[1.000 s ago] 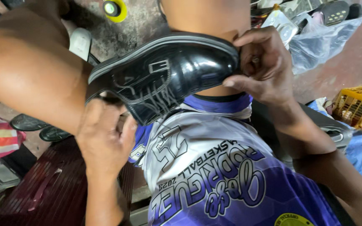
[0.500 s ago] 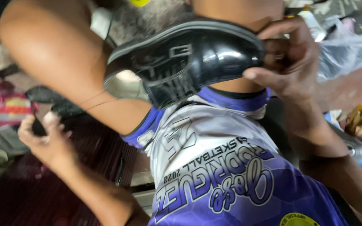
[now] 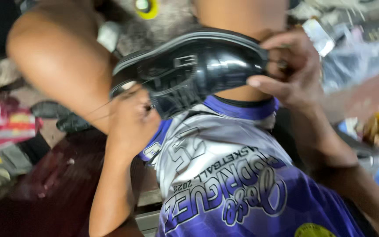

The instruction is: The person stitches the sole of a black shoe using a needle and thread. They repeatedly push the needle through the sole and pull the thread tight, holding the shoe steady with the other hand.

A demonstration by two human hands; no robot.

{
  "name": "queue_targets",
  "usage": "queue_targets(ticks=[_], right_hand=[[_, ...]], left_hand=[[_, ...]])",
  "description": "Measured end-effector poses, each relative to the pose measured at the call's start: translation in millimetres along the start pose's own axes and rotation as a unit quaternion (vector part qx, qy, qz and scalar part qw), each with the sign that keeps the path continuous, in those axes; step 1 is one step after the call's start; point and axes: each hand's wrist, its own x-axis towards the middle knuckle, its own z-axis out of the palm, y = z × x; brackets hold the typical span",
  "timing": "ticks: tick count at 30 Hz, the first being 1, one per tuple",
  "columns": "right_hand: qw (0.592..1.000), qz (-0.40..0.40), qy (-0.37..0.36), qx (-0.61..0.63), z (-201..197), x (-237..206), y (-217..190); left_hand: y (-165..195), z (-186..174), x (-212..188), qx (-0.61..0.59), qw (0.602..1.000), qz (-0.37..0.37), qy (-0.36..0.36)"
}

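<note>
Clearly, the black leather shoe (image 3: 194,70) lay across the person's knees, sole rim upward, above a purple and white jersey (image 3: 224,184). At its right end the right hand (image 3: 290,74) clamped the shoe, thumb underneath and fingers (image 3: 281,41) curled over the rim. Against the lower left edge the left hand (image 3: 130,118) was bunched, its fingers (image 3: 143,105) pinched together at the leather (whether on a thin thread or tool I cannot tell, given the blur). Dark shoes (image 3: 62,116) lay on the floor to the left.
</note>
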Motion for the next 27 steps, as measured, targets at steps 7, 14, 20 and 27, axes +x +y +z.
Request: queue_targets(ticks=[7,14,20,27], right_hand=[[0.988,0.018,-0.082,-0.132,-30,-13,-46],[0.856,-0.032,-0.184,-0.483,-69,-6,-53],[0.950,-0.092,-0.100,-0.280,-44,-8,-28],[0.980,-0.024,-0.108,-0.167,-61,-12,-18]], left_hand=[[32,18,21,-0.043,0.999,0.011,0.029],[13,29,9,-0.176,0.984,-0.023,0.019],[12,46,1,-0.316,0.940,-0.110,0.070],[15,21,11,-0.193,0.978,-0.050,-0.069]])
